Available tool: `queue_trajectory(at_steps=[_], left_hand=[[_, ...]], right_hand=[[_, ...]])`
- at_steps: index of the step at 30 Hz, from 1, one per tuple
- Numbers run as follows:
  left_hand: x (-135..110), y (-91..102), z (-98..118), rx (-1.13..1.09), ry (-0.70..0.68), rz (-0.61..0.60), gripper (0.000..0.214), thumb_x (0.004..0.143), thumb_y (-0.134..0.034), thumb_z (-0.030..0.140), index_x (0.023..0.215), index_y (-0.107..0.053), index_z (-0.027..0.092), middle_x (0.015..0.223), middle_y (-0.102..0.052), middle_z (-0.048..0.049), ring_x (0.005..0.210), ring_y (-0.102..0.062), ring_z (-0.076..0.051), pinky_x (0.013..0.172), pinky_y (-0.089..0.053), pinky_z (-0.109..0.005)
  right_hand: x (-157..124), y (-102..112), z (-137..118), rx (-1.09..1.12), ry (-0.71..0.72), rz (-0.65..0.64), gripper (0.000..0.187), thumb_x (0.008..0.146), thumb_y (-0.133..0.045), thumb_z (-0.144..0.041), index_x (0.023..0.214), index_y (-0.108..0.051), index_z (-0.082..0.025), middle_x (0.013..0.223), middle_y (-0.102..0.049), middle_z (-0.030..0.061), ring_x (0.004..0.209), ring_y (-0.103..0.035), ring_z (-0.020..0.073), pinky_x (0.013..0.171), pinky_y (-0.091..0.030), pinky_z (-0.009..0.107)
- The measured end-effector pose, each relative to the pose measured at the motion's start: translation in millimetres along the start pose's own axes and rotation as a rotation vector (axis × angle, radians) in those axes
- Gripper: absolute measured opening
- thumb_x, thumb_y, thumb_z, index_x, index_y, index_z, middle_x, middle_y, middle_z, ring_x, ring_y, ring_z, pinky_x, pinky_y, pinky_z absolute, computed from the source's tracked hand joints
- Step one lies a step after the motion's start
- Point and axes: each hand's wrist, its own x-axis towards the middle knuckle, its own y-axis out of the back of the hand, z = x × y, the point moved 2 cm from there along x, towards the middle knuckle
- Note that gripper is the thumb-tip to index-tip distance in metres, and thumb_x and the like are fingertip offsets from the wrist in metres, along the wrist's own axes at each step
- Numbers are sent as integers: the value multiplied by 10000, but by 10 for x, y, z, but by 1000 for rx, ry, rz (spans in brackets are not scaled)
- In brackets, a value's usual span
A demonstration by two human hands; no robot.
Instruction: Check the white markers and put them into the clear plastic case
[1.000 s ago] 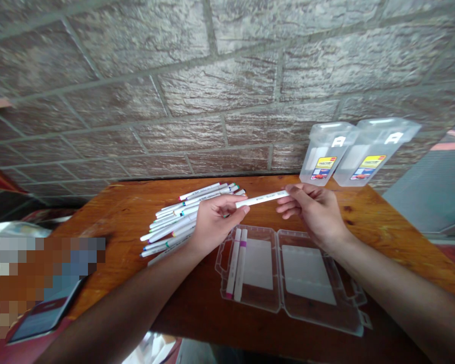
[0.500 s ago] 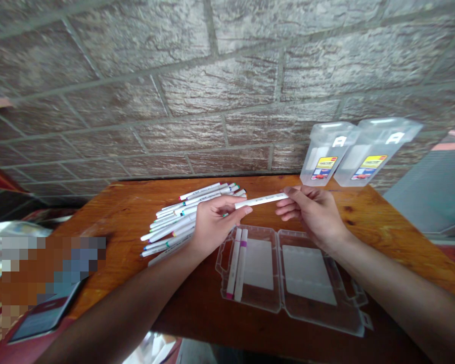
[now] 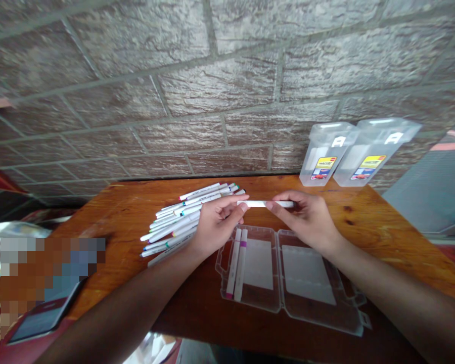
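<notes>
Between my two hands a white marker (image 3: 257, 203) is held nearly level above the table. My left hand (image 3: 218, 220) pinches its left end between thumb and fingers. My right hand (image 3: 307, 215) grips the right part, its thumb in front and fingers behind. Below lies an open clear plastic case (image 3: 279, 273) with two white markers (image 3: 239, 265) in its left half; purple bands show on them. A heap of white markers (image 3: 178, 222) with coloured bands and ends lies just left of my left hand, which partly hides it.
Two clear plastic containers (image 3: 320, 151) with yellow-and-blue labels stand at the back right of the wooden table (image 3: 109, 212), by the stone-patterned wall (image 3: 189, 121). A phone-like device (image 3: 45, 313), partly blurred out, lies at the lower left.
My right hand has shifted its hold from the marker's right tip inward along its body. The marker has turned from a slight slant to nearly level.
</notes>
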Motion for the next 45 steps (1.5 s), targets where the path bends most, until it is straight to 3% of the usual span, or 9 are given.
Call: queue_trajectory(at_steps=[2, 6, 14, 21, 28, 35, 45], left_hand=[[-19, -1, -14, 27, -11, -41, 313, 910, -731, 367, 1147, -784, 169, 695, -722, -37, 579, -625, -127, 557, -490, -242], [-63, -7, -11, 115, -57, -146, 359, 983, -630, 406, 1232, -761, 183, 683, -707, -40, 601, -631, -143, 564, -476, -249], [-116, -21, 24, 232, -162, -260, 366, 1041, -526, 363, 1304, -728, 206, 761, -737, -44, 686, -666, -154, 666, -487, -268], [-139, -15, 45, 187, -197, -323, 397, 1043, -506, 369, 1323, -716, 181, 792, -731, -68, 715, -664, -171, 691, -498, -285], [-141, -33, 149, 264, -230, -295, 349, 1007, -585, 322, 1287, -728, 169, 824, -760, -69, 688, -669, -161, 641, -502, -272], [-107, -42, 132, 263, -397, -259, 276, 978, -628, 220, 1217, -752, 162, 947, -792, -72, 802, -715, -154, 734, -547, -263], [-105, -20, 9, 186, -234, -210, 297, 1015, -586, 309, 1221, -753, 173, 741, -710, -34, 628, -656, -131, 577, -485, -236]], right_hand=[[-36, -17, -49, -132, 100, -72, 253, 913, -728, -457, 868, -783, -214, 754, -753, 26, 614, -630, 158, 573, -460, 262], [-79, -25, -109, -328, 190, -158, 365, 968, -646, -506, 777, -756, -215, 652, -693, 9, 563, -572, 141, 576, -394, 267], [-100, -35, -106, -467, 133, -175, 607, 921, -614, -674, 541, -557, -204, 500, -536, -1, 478, -445, 125, 516, -267, 285], [-105, -34, -117, -486, 68, -181, 692, 870, -621, -740, 484, -412, -204, 475, -397, -25, 457, -359, 108, 491, -203, 290], [-107, -56, -111, -376, 27, -218, 703, 888, -612, -722, 498, -376, -187, 527, -307, -43, 505, -303, 87, 502, -196, 283], [-99, -56, -147, -329, -43, -272, 658, 910, -592, -700, 537, -526, -162, 553, -373, -40, 532, -341, 91, 516, -214, 290], [-56, -69, -180, -285, 21, -269, 554, 962, -600, -569, 577, -554, -174, 554, -456, -37, 542, -426, 102, 541, -282, 275]])
